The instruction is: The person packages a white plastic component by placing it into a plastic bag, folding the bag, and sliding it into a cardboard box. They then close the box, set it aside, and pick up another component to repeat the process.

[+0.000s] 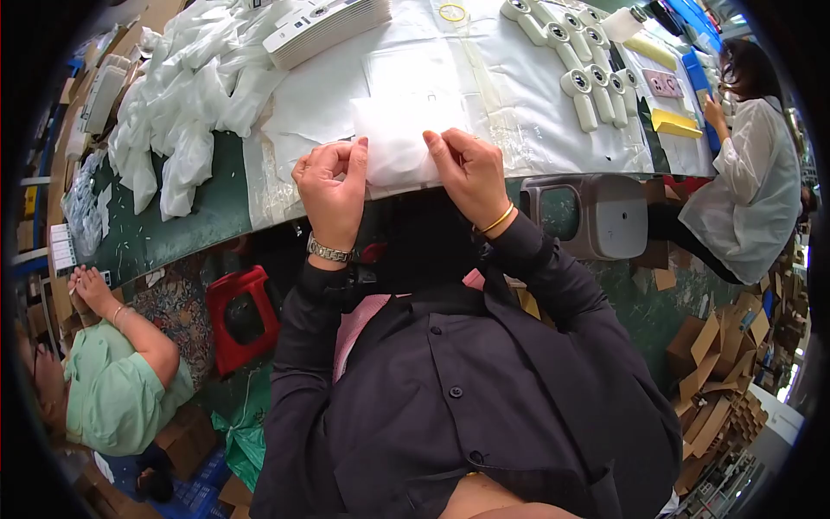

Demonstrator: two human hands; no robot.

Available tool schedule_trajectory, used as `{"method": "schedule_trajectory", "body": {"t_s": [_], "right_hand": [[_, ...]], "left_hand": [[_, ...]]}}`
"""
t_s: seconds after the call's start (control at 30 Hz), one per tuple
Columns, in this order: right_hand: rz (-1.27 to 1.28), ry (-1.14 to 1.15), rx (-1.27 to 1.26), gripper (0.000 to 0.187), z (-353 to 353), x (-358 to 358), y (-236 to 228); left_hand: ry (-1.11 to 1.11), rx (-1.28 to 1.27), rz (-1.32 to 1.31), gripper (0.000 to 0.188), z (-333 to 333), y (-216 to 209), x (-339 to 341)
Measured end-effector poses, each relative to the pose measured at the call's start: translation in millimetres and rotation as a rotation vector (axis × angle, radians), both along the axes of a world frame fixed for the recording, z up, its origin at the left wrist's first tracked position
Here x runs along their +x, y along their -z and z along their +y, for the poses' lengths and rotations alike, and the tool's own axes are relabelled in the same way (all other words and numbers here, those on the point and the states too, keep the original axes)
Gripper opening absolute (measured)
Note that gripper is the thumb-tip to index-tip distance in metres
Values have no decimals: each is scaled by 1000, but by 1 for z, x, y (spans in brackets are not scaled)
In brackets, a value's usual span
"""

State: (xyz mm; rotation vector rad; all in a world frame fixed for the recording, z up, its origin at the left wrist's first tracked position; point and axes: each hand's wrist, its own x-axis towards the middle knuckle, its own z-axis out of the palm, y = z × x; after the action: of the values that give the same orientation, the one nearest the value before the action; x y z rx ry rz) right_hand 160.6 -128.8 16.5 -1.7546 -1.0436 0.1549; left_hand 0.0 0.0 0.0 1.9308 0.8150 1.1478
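A translucent white plastic bag [393, 143] hangs between my hands at the near edge of the table. My left hand [333, 177] pinches its left side between thumb and fingers. My right hand [469, 171] is closed at the bag's right upper corner, thumb against the curled fingers. Just beyond the bag lie flat, clear sheets or bags [411, 71] on the white table cover. Farther back stands a stack of flat white printed boxes or cards [328, 30]. A heap of white plastic bags [194, 95] spreads to the left.
Several white handheld fans [596, 82] lie at the back right, near a yellow strip [676, 124]. Co-workers sit at the left [130, 372] and right [748, 164]. A grey stool [614, 216], a red stool [220, 324] and cardboard boxes [713, 355] stand below the table.
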Motion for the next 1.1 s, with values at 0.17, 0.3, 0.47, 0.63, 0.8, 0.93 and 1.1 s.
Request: {"method": "schedule_trajectory", "body": {"t_s": [0.17,0.3,0.47,0.63,0.8,0.93,1.1], "right_hand": [[-30,31,-59,35,4,9,-3],[-41,-7,-81,33,14,13,2],[-94,8,-123,33,8,7,7],[-249,-24,-96,33,1,17,20],[-317,-32,18,33,2,21,24],[-127,31,60,29,-4,19,16],[131,72,108,22,0,18,17]], "left_hand": [[-16,27,131,23,8,4,14],[-40,116,214,25,16,6,11],[-60,169,232,28,9,11,2],[-21,203,250,21,13,22,6],[-83,254,214,26,0,-11,11],[2,438,272,44,-26,-34,17],[95,345,363,54,-41,-29,31]]}}
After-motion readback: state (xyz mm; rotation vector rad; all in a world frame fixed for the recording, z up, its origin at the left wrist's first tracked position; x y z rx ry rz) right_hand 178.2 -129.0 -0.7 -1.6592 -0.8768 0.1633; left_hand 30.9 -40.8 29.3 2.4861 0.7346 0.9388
